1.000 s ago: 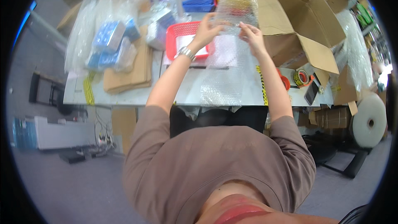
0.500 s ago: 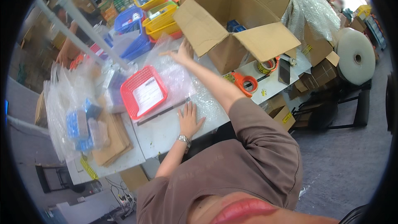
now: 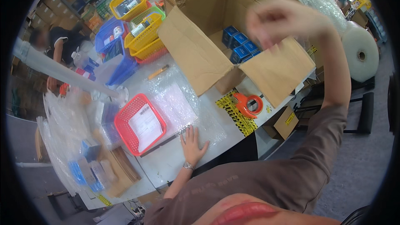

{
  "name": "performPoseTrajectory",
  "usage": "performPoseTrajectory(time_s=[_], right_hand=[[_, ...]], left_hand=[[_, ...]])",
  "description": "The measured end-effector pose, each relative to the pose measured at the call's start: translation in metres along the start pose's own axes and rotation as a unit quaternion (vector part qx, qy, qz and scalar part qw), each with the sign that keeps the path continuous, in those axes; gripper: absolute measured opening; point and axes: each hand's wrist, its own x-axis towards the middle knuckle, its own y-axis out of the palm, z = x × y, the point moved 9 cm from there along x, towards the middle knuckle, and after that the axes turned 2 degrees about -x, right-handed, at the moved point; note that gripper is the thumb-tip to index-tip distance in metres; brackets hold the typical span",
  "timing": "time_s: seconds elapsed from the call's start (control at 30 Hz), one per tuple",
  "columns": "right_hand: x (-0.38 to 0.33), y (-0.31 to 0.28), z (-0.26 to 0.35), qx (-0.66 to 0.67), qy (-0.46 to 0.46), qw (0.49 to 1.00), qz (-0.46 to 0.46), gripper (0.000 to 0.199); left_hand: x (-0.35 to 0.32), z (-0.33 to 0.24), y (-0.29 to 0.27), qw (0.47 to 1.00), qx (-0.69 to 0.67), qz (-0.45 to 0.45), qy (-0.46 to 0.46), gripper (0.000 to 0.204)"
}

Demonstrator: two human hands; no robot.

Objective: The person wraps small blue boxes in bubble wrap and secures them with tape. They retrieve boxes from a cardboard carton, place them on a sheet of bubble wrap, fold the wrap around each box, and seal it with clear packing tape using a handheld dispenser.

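Observation:
My left hand [image 3: 193, 146] lies flat on the white table, fingers spread, by the edge of the bubble wrap [image 3: 175, 104] and close to a red plastic basket [image 3: 118, 126]. A white printed paper [image 3: 145, 127] rests in that basket. My right hand [image 3: 283, 20] is raised over the right part of a large open cardboard box [image 3: 196, 54]. Motion smears its fingers, so I cannot make out whether they hold anything. Several small blue boxes [image 3: 238, 39] sit inside the carton, partly hidden by its front flaps.
Right of centre are an orange tape dispenser [image 3: 249, 105] and yellow-black tape strips [image 3: 237, 118]. Yellow baskets [image 3: 146, 33] and blue baskets [image 3: 121, 68] stand at the back left. A white post [image 3: 71, 71] rises there. Wrapped blue packs [image 3: 85, 168] lie left; another person [image 3: 62, 41] is beyond.
My right hand has gone from the table left of the carton up and right, over the carton. My left hand stays flat on the table. The view has shifted, showing more blue boxes inside.

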Motion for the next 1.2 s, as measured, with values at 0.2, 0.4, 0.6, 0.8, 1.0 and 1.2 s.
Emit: performPoseTrajectory(time_s=[0.2,0.4,0.6,0.8,1.0,1.2], right_hand=[[0.152,-0.084,-0.226,-0.322,0.372,0.868,-0.065,0.080],[0.180,-0.015,-0.359,-0.382,0.376,0.844,-0.014,0.100],[0.156,0.015,-0.408,-0.336,0.463,0.818,-0.061,0.092],[0.162,0.005,-0.385,-0.340,0.375,0.855,-0.111,0.093],[0.172,-0.011,-0.367,-0.362,0.347,0.862,-0.068,0.084],[0.135,-0.076,-0.218,-0.225,0.293,0.918,-0.146,0.080]], left_hand=[[0.010,0.003,-0.003,0.999,-0.044,-0.002,-0.001,0.076],[0.010,0.004,-0.008,0.998,-0.063,-0.019,-0.021,0.073],[0.009,0.005,-0.008,0.997,-0.077,-0.027,-0.016,0.072],[0.008,0.004,-0.011,0.997,-0.066,-0.035,-0.015,0.070],[0.005,0.005,-0.010,0.997,-0.066,-0.046,-0.008,0.070],[-0.007,0.004,-0.008,0.996,-0.069,-0.054,0.000,0.068]])
